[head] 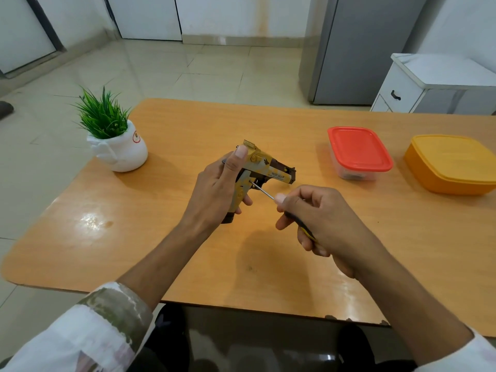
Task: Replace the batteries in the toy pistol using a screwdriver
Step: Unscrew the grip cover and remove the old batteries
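The yellow-and-black plastic toy pistol (264, 167) is gripped above the orange wooden table (171, 124) by the left hand (214, 191). The thin metal-shafted screwdriver (264, 191) is pinched by the right hand (319, 218), tip set at the pistol's grip.

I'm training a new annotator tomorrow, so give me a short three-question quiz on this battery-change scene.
1. True or false: the left hand grips the toy pistol.
2. The right hand holds the screwdriver; its tip meets the pistol at: A the muzzle, B the side near the trigger, C the base of the grip.
3. Fill in: the box nearer the pistol has a ___ lid.
Key: 1 true; 2 B; 3 red.
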